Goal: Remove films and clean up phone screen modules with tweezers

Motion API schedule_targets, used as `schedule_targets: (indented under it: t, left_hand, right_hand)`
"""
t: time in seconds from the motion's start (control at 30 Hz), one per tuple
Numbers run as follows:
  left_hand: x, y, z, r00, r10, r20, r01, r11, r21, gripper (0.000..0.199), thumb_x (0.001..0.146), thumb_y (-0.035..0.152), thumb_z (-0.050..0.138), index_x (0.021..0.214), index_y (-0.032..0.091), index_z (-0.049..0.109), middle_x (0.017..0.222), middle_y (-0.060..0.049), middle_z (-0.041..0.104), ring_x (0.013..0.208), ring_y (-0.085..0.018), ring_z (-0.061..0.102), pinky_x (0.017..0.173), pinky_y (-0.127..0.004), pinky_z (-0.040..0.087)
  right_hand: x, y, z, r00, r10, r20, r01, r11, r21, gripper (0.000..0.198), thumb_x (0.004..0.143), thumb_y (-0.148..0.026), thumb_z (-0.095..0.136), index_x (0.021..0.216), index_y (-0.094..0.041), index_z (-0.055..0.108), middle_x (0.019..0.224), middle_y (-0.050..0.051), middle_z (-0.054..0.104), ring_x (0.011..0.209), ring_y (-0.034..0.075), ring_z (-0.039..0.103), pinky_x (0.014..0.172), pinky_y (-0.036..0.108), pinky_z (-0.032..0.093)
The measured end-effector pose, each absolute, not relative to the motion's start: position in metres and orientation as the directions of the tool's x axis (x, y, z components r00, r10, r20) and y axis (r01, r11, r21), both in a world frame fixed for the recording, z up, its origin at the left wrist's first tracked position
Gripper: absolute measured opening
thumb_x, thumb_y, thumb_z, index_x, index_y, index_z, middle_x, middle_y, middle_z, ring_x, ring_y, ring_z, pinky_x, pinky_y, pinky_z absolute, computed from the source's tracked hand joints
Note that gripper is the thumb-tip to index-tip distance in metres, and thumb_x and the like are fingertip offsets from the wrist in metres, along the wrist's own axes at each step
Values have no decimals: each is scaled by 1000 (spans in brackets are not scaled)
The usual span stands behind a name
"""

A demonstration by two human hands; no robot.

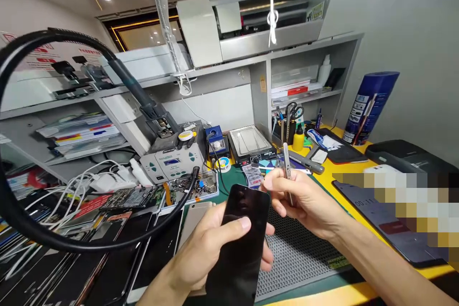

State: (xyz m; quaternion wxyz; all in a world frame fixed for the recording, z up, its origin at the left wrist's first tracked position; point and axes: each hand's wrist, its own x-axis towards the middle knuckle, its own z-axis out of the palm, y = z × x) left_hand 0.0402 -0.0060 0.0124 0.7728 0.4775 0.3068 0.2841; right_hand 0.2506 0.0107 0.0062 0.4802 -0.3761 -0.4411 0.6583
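A black smartphone [242, 248] is tilted up in my left hand [215, 241]. My left thumb lies across its dark, reflective screen, and the fingers wrap round its far side. To the right of the phone's top edge, my right hand [303, 196] is closed on a slim silver metal tool [287, 160] that points upward. The tool's exact kind is hard to make out. My right thumb and forefinger come close to the phone's top corner; whether they touch it I cannot tell. Below both hands lies a grey perforated mat [301, 244].
A thick black hose [89, 248] loops across the left side from a rework station [172, 160]. Several phones and screens lie at left near a parts tray [211, 191]. At right are a large phone showing a timer [380, 220], a yellow bottle [298, 139] and a blue can [371, 105].
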Motion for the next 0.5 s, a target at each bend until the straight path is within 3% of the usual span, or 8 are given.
schedule_targets:
  t: [0.13,0.37,0.5]
  left_hand:
    - [33,-9,11,672,685,-281,-18,394,919,30,94,33,58,105,7,68,83,-20,76,75,-28,76,72,-37,60]
    - [28,-8,13,684,644,-344,-4,474,881,29,93,26,57,115,7,61,81,-18,76,72,-26,75,69,-37,60]
    - [24,-7,12,687,614,-388,66,480,875,29,94,29,57,109,6,65,82,-20,76,73,-26,75,70,-36,58]
  right_hand:
    - [252,12,3,-322,939,-122,-288,-220,-932,22,77,-34,75,71,-15,66,49,-4,49,41,5,33,38,19,8]
    - [247,13,4,-395,904,-162,-251,-276,-928,19,76,-28,74,68,-13,66,45,-6,45,40,4,31,40,22,10]
    - [247,14,4,-407,893,-191,-208,-294,-933,20,76,-29,74,68,-13,67,43,-6,45,40,3,30,42,24,10]
